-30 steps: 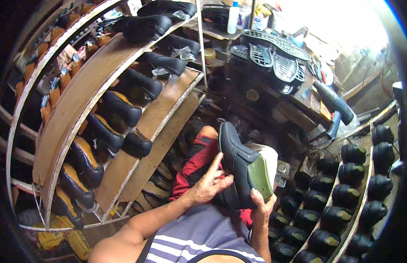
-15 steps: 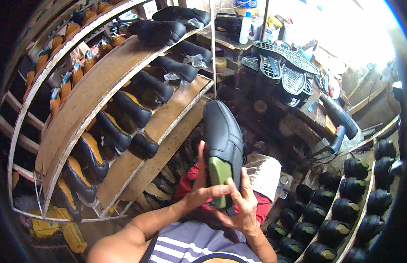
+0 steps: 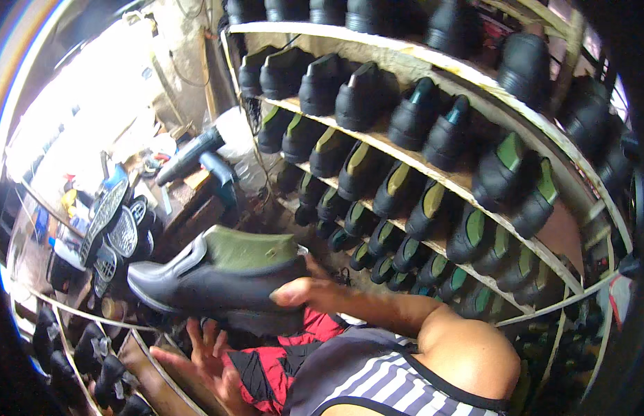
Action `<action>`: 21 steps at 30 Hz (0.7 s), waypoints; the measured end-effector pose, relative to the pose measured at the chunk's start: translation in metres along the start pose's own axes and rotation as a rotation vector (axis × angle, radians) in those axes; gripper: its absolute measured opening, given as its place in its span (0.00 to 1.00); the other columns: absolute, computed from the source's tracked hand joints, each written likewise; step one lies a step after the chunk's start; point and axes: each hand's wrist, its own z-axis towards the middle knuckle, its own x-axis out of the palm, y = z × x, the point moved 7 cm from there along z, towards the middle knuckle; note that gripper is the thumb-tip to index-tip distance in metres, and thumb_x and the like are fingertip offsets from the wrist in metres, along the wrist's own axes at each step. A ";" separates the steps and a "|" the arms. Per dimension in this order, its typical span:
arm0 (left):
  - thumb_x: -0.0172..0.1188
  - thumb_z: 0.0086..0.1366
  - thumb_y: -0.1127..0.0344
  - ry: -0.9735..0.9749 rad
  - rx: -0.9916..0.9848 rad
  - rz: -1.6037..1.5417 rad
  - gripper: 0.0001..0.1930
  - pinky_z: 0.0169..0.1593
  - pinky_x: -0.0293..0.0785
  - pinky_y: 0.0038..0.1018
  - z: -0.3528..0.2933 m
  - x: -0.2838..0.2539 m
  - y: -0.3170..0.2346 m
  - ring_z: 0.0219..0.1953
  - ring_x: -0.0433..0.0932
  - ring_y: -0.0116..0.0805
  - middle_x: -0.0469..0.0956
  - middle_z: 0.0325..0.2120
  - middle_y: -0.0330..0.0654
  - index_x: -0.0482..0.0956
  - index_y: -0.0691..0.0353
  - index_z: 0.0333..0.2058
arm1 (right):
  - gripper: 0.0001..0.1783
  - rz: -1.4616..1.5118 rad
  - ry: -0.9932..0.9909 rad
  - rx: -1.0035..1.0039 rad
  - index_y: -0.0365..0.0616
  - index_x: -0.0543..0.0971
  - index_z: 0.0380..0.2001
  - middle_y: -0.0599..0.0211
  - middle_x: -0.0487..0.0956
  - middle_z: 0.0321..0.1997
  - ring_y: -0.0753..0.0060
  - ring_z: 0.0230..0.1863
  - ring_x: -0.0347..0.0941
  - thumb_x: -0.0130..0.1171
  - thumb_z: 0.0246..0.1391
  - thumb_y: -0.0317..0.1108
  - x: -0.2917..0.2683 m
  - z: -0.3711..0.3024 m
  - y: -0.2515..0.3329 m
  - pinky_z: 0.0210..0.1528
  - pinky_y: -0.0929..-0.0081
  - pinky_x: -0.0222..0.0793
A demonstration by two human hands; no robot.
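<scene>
I have a smooth black leather-look slip-on shoe [image 3: 211,288] gripped at its heel end in my bare right hand [image 3: 311,292]. My thumb presses on the side of the shoe that faces me, and my other fingers go round behind the heel, mostly out of sight. The shoe is up in the air in front of me, near my red-and-black cloth trousers [image 3: 266,378], lying nearly level with its toe pointing to my left and its sole downward.

The toe is rounded and catches a soft grey sheen. Across the instep a raised band stands out, its edge glinting pale. The upper runs plain and dark back to the heel, and the thick dark sole below is in shadow, so I can't make out its tread. An olive-green solid foot-shaped last [image 3: 249,249] fills the opening and rises well above the collar, its top edge almost flat, its surface dull with small marks toward the back.

My bare left hand [image 3: 207,364] is open below the front half, fingers spread; I can't tell whether the fingertips touch the sole. Beyond the shoe stands a pale-edged shelf rack [image 3: 433,163] lined with black shoes.
</scene>
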 end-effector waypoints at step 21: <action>0.77 0.54 0.38 0.744 -0.869 1.583 0.41 0.63 0.78 0.44 0.024 -0.156 0.259 0.60 0.84 0.54 0.85 0.56 0.54 0.84 0.56 0.61 | 0.54 -0.389 -1.158 -1.106 0.20 0.73 0.62 0.24 0.85 0.44 0.32 0.30 0.87 0.42 0.69 0.72 0.059 -0.393 0.238 0.18 0.63 0.81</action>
